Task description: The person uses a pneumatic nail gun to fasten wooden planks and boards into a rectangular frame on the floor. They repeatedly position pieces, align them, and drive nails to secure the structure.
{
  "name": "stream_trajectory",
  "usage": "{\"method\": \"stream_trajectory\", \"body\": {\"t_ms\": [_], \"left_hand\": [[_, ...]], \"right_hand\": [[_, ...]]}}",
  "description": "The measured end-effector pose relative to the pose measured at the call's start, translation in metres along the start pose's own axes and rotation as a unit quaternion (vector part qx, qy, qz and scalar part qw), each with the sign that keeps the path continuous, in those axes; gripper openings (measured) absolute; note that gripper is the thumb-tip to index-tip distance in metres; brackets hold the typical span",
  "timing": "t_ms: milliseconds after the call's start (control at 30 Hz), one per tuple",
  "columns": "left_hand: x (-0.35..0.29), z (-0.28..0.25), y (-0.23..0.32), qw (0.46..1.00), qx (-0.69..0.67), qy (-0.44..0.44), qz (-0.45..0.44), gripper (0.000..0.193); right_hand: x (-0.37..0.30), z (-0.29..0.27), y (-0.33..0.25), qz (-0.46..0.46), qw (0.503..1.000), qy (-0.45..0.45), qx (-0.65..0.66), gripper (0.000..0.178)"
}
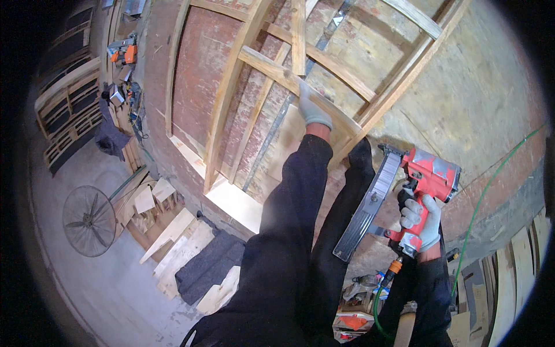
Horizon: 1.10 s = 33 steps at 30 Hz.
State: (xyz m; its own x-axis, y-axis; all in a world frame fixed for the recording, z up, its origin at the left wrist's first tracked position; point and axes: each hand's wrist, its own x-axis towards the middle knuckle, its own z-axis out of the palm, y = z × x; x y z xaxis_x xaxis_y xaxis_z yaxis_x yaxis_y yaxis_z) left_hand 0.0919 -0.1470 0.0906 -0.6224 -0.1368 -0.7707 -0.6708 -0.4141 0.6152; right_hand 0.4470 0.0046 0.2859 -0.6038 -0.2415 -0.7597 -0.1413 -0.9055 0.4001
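My gloved left hand closes on a wooden crosspiece of a slatted wooden frame. Its thumb lies along the wood, and the other fingers are mostly hidden. Wrapped round the handle of a red nail gun is my gloved right hand. The gun's long dark magazine slants down to the left, with the nose close to the frame's right rail but apart from it. An orange hose coupling hangs from the handle's base.
The frame lies on a worn red-brown and yellowish surface. A green air hose crosses at the right. To the left stand a round fan, wood offcuts, a dark cloth and tools. Planks lie at lower right.
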Motion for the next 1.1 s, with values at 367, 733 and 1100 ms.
{"method": "stream_trajectory", "body": {"t_ms": [367, 733, 1100], "left_hand": [[-0.001, -0.005, -0.003, 0.999, 0.01, -0.038, -0.011, 0.048], [-0.017, 0.007, -0.01, 0.997, 0.014, -0.053, -0.051, 0.046], [-0.021, 0.019, 0.004, 0.998, 0.023, -0.007, -0.052, 0.051]], "right_hand": [[0.011, -0.017, -0.004, 0.023, 0.994, -0.093, 0.057, 0.029], [0.018, -0.03, 0.003, 0.032, 0.994, -0.013, 0.101, 0.034], [0.008, -0.007, 0.001, -0.009, 0.999, -0.002, 0.039, 0.044]]}}
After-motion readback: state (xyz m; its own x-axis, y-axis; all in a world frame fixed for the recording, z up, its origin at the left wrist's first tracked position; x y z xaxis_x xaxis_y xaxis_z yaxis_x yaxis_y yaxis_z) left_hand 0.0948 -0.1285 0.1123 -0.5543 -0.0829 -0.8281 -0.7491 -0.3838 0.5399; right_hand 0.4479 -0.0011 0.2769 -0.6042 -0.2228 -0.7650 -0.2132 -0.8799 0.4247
